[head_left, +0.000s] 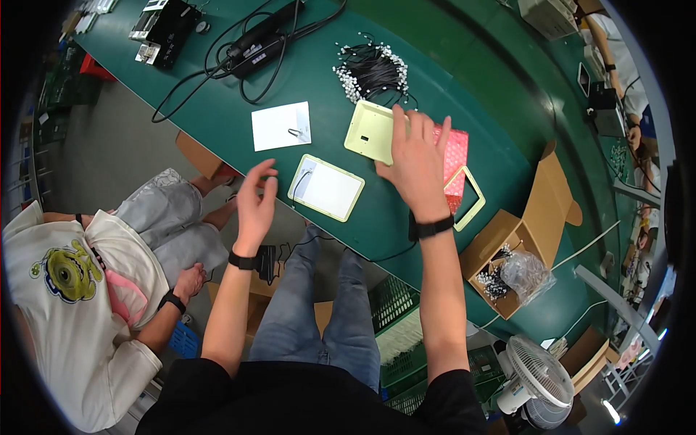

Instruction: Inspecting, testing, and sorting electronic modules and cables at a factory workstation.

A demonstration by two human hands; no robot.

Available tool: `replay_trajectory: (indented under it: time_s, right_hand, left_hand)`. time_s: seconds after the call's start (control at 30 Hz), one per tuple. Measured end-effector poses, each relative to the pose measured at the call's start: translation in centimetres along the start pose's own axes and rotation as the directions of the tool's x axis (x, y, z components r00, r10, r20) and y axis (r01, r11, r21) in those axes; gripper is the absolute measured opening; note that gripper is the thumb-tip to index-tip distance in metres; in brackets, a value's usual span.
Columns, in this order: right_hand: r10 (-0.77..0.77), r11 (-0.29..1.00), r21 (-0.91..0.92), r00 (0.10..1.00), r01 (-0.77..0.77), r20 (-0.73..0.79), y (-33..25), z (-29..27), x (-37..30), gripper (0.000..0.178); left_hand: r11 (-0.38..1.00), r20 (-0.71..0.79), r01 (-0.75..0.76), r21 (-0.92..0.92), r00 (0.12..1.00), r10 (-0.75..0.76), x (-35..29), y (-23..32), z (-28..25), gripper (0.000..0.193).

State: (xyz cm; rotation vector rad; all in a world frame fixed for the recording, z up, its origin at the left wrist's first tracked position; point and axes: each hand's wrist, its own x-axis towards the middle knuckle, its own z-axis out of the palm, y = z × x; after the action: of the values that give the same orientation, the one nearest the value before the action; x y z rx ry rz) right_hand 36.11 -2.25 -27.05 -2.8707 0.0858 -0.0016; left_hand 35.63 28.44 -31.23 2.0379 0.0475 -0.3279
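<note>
My right hand (419, 163) grips a pale yellow plastic back cover (370, 129), with the thumb near its lower edge and a fingertip near its upper edge. The cover has a small dark slot. Below it, a pale yellow frame with a white panel (330, 190) lies near the table's front edge, a short dark cable at its left end. My left hand (257, 201) is off to the left of that panel, its fingers loosely bent and apart, holding nothing. Past my right hand lie a pink bubble-wrap sheet (455, 156) and an empty pale yellow frame (473, 201).
A white sheet with a small cable (279, 127) lies left, a bundle of black cables with white connectors (373, 71) farther back. A corded black device (257, 47) stands back left. An open cardboard box (500, 272) and a fan (533, 373) are right; a seated person (101, 290) is left.
</note>
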Motion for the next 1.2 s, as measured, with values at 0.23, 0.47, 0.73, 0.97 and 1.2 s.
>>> replay_trajectory:
  time_s: [0.23,0.47,0.73,0.97,1.2]
  right_hand:
    - [-0.103,0.973,0.204,0.994,0.107,-0.034,-5.9,-1.8,-8.7,0.086]
    - [-0.276,0.626,0.780,0.935,-0.001,0.223,-3.9,-4.6,-10.2,0.081]
    - [-0.458,0.439,0.874,0.785,-0.208,0.417,-5.3,-3.0,-9.1,0.090]
    - [-0.433,0.507,0.852,0.817,-0.128,0.380,-4.9,-0.4,-9.4,0.103]
    - [-0.185,0.769,0.639,0.944,-0.034,0.272,-5.6,0.6,-10.2,0.107]
  left_hand:
    - [0.977,0.178,0.145,-0.157,0.977,-0.116,-5.0,8.6,0.4,0.025]
    - [0.932,0.372,-0.362,-0.030,0.861,0.347,-5.0,6.2,-1.9,0.027]
    - [0.863,0.300,-0.489,-0.126,0.810,0.503,-5.7,5.5,-1.1,0.032]
    - [0.898,0.287,-0.417,-0.140,0.851,0.439,-4.8,5.0,-0.5,0.026]
    - [0.916,0.214,-0.154,0.372,0.974,0.077,-1.5,2.8,-0.9,0.026]
